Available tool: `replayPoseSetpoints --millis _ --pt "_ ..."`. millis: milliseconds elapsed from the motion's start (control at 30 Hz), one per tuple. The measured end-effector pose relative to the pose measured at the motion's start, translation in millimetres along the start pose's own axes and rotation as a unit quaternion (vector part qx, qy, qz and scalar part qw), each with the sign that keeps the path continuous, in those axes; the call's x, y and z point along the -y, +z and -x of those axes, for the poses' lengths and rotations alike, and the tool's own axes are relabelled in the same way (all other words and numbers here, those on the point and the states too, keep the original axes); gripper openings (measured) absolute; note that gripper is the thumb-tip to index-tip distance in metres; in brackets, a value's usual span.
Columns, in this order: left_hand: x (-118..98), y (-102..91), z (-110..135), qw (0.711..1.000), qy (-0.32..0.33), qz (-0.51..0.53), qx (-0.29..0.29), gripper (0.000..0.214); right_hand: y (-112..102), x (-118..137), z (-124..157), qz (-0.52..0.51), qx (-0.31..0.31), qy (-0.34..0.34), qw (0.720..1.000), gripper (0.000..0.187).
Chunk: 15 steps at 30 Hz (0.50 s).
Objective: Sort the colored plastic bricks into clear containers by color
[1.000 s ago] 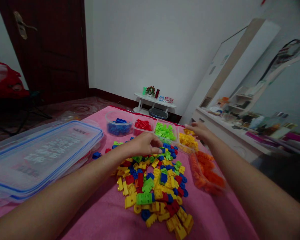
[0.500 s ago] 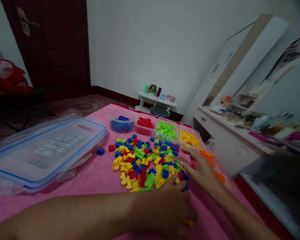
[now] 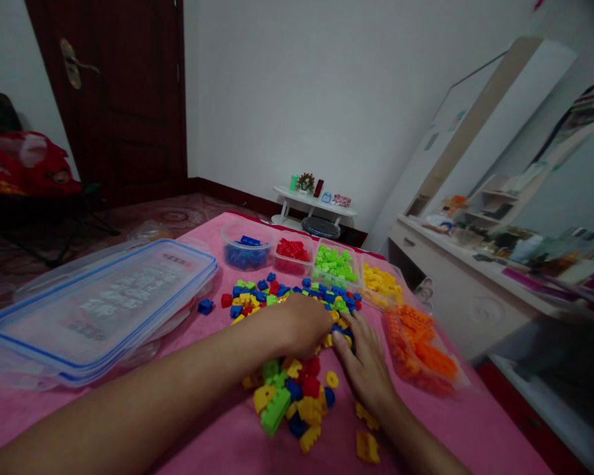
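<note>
Toy bricks (image 3: 294, 390) lie heaped on our pink cloth (image 3: 475, 422), with clear lids (image 3: 113, 303) to the left. 5 clear tubs (image 3: 247, 264) curve beyond and right of them. Our left hand (image 3: 309, 323) covers the bricks, its grip hidden, so we cannot tell; our right hand (image 3: 369, 355) spreads loosely, ungripping, at their edge. 2 yellow pieces (image 3: 366, 447) lie near our right wrist.

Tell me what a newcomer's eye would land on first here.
First, the heap of red, yellow, green and blue plastic blocks on the pink cloth, with the left hand over it and the right hand at its right side. Next, the clear plastic tubs curving behind it and to its right, each holding one colour. Then the big clear rectangular lid with a blue rim, lying at the left.
</note>
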<state>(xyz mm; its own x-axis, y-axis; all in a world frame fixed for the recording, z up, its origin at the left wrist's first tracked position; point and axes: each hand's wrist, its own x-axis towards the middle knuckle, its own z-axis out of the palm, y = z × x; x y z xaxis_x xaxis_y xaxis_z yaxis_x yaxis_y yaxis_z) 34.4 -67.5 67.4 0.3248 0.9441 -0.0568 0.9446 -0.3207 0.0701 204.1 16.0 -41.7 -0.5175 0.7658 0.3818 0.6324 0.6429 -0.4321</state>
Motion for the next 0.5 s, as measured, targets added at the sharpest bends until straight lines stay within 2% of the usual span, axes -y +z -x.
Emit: replayPoseSetpoints --millis 133,267,367,433,500 --pt "36 -9.5 9 0.995 0.001 0.091 -0.029 0.015 16 24 -9 -0.054 0.007 0.010 0.998 0.045" --pt "63 -22.1 19 0.984 0.008 0.172 -0.054 0.016 22 66 -23 -0.154 0.031 -0.039 0.987 0.040" --pt "80 -21.6 18 0.978 -0.008 0.177 -0.110 0.018 15 87 -40 -0.215 0.069 -0.088 0.970 0.035" --pt "89 -14.1 12 0.973 -0.025 0.172 -0.154 0.018 7 86 -55 -0.210 0.068 -0.108 0.969 0.034" --pt "94 -2.2 2 0.968 -0.046 0.171 -0.181 0.018 -1 69 -68 -0.151 0.019 -0.104 0.983 0.034"
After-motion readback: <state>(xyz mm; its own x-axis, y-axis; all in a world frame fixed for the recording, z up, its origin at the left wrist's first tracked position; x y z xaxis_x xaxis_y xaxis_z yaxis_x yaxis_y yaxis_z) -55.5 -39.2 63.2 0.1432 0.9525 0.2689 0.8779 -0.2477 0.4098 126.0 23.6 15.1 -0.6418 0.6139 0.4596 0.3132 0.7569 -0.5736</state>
